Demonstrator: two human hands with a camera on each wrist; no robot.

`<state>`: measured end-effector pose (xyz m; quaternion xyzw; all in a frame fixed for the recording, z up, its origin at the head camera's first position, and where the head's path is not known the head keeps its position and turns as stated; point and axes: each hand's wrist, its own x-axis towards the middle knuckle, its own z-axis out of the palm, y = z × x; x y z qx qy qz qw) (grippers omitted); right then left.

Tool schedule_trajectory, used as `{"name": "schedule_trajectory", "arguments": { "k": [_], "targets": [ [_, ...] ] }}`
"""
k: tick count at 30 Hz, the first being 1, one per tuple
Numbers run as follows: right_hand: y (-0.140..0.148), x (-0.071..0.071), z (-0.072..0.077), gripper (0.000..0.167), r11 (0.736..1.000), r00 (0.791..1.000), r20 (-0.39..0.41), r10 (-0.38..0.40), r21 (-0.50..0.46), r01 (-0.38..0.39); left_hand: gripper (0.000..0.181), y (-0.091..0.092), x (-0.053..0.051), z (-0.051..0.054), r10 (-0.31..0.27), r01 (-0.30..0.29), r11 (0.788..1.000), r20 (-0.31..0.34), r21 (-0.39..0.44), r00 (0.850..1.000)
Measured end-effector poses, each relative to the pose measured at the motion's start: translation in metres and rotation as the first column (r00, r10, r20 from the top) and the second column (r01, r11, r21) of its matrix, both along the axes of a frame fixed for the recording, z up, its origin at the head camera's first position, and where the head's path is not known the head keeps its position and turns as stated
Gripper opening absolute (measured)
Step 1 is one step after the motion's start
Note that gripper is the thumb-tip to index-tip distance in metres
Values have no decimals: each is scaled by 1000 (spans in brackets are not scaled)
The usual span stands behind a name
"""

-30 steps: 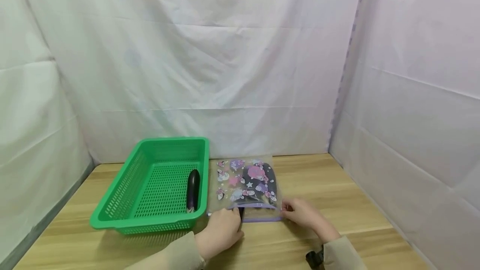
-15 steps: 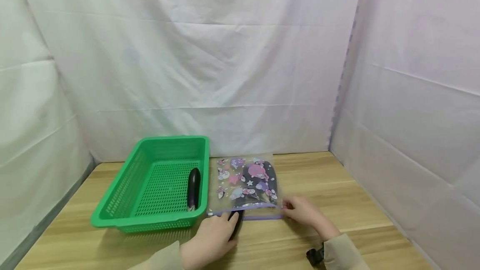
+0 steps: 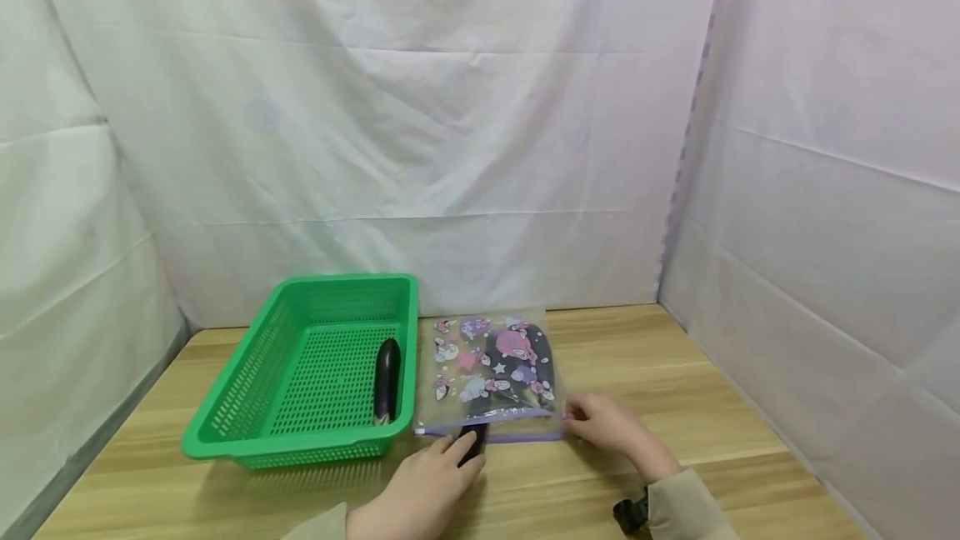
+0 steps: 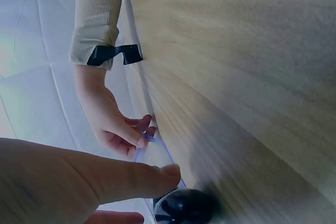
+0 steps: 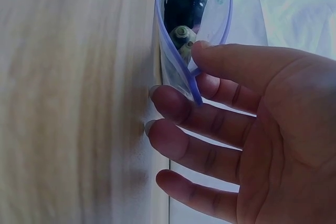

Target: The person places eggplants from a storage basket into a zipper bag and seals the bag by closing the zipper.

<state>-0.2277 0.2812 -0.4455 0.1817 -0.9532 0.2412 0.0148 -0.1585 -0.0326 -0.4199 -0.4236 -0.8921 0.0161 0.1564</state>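
Observation:
A clear zip bag (image 3: 450, 373) with purple edging and pink cartoon prints lies flat, its mouth facing me. Dark eggplants are inside; the right wrist view shows their stem ends (image 5: 182, 32). Another eggplant (image 3: 474, 442) lies partly in the mouth, its rounded end (image 4: 184, 205) sticking out. My left hand (image 3: 423, 486) holds that end, thumb on one side and fingers on the other. At the mouth's right corner, my right hand (image 3: 606, 423) pinches the purple edge (image 5: 195, 85) between thumb and finger, keeping the mouth parted.
A green plastic basket (image 3: 300, 444) stands left of the bag, its right rim close to it. One eggplant (image 3: 386, 380) lies inside along the right wall. White cloth (image 3: 480, 132) hangs behind and at both sides of the wooden table (image 3: 637, 340).
My left hand has drawn back slightly toward me and left, its fingers less curled, so more of the eggplant at the mouth shows. My right hand stays at the bag's corner.

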Motion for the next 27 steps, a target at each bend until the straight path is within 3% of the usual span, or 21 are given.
{"name": "schedule_trajectory", "arguments": {
  "k": [10, 16, 23, 27],
  "targets": [
    [0, 2, 3, 25, 1000, 1000, -1, -2, 11, 2, 41, -2, -3, -1, 21, -20, 1000, 104, -9, 994],
    [-1, 3, 1, 25, 1000, 1000, -1, 0, 11, 0, 40, -3, -6, -6, 10, -10, 1000, 99, -1, 995],
    [0, 1, -1, 24, 999, 1000, -5, -21, 26, 21, 41, 0, -8, -9, 1, -2, 1000, 44, 11, 999],
    [0, 0, -2, 25, 999, 1000, -13, -22, 40, 22, 42, 3, -8, -9, 12, -12, 1000, 51, 9, 999]
  ]
}}
